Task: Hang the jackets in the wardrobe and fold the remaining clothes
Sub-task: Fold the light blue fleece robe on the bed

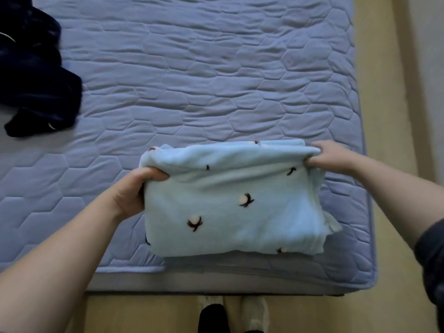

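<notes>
A light blue fleece garment [230, 200] with small brown-and-white cotton-flower prints lies folded into a thick rectangle near the front edge of the bed. My left hand [134, 191] grips its upper left corner, thumb on top and fingers tucked under the fabric. My right hand [329, 157] pinches the upper right corner, where the cloth bunches. A crumpled dark navy garment [36, 78] sits at the far left of the bed, apart from both hands.
The bed has a quilted blue mattress cover [216, 75] with a hexagon pattern. Its front edge [216, 282] is just below the folded garment and its right edge runs beside a yellowish floor [384, 116]. Slippered feet [233, 313] stand at the bed's foot.
</notes>
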Motion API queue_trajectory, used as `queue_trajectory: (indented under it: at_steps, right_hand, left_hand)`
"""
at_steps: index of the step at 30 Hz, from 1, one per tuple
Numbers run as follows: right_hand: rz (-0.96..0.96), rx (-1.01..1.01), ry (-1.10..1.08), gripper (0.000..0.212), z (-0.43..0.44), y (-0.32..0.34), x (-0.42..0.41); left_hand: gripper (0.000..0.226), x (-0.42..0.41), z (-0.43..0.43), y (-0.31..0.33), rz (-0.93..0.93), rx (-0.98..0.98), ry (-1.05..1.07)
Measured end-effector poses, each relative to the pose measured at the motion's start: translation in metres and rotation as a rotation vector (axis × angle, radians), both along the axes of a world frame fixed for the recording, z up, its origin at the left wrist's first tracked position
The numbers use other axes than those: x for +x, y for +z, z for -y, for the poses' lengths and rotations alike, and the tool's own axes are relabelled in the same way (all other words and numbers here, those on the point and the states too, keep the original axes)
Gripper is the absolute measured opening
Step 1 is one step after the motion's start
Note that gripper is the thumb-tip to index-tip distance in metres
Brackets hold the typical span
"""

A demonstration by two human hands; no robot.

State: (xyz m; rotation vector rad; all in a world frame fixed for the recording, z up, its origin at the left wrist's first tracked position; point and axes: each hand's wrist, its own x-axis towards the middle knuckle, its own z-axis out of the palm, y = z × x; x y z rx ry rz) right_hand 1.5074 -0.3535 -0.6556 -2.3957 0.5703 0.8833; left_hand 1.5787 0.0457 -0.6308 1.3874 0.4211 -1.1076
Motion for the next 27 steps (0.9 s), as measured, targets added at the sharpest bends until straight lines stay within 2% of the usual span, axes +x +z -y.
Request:
queue_trajectory:
  at_steps: [3,6,9,10,12,14,15,19,22,27]
  right_hand:
    - [0.072,-0.266,-0.099,0.017,0.002,-0.02,0.014]
    - [0.108,-0.437,-0.185,0.055,-0.027,-0.04,0.013]
    - [0.275,-0.348,-0.11,0.07,-0.077,-0.036,0.005]
    - [0.336,-0.289,-0.055,0.071,-0.095,-0.031,0.002]
    - [0.412,-0.177,0.065,0.069,-0.128,-0.017,-0.01]
    - [0.41,-0.12,0.187,0.066,-0.153,-0.012,-0.022]
    - [0.379,-0.119,0.238,0.065,-0.161,-0.013,-0.027]
    - [0.26,-0.214,0.299,0.065,-0.169,-0.042,-0.033]
    - [0.28,-0.288,0.319,0.067,-0.164,-0.074,-0.028]
    - [0.378,-0.338,0.31,0.068,-0.157,-0.131,-0.004]
  left_hand:
    - [0.033,0.017,0.017,-0.034,0.052,0.294,0.096]
    - [0.041,0.028,0.032,-0.063,0.107,0.536,0.112]
    - [0.063,0.034,0.041,-0.067,0.161,0.69,-0.026]
    - [0.071,0.033,0.044,-0.061,0.25,0.797,-0.059]
    - [0.07,0.023,0.05,-0.039,0.609,0.997,-0.156]
    - [0.062,0.005,0.056,-0.02,0.978,1.008,-0.354]
    - [0.06,-0.006,0.057,-0.015,1.097,0.986,-0.466]
    - [0.056,-0.036,0.059,-0.019,1.341,0.926,-0.898]
    - [0.062,-0.039,0.049,-0.057,1.346,0.954,-1.083]
    - [0.072,-0.014,0.044,-0.138,1.204,1.034,-1.023]
